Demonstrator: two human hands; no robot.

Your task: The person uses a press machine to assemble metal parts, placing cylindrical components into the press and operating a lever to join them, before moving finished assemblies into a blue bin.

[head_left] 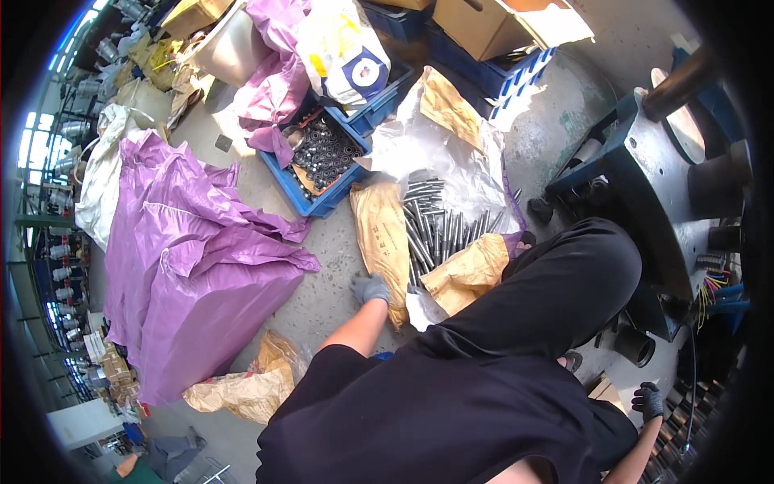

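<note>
Wrapping paper (380,242), a long brown flap, lies along the left side of an opened bundle on the grey floor (326,302), with my left hand (372,289) at its lower left edge. I cannot tell whether my fingers pinch that edge or merely rest against it, since the glove hides their tips.

To handle the flap well, I judge I should take a broad fold rather than one corner, because creased paper like this may tear under a sharp tug. A slow, level pull, kept low, would likely spare the metal rods (435,234) beside it from rolling or spilling. Minding their ends with my knuckles seems wise too.

The flap looks stiff, wrinkled and tan, with faint dark print, narrow and standing a little proud of the rods. These are slim, silvery grey and dark, packed closely, some lying crosswise at the top. A second brown paper flap (468,274) folds over their near side, and a pale plastic liner (395,149) spreads out beyond them.

My right hand (647,402), in a dark glove, is well apart, low on the right; I cannot make out whether it holds anything. Farther out, a blue crate (322,209) carries dark round metal parts (332,153), a large purple sack (193,274) slumps to the left, and a heavy machine (645,181) stands to the right.
</note>
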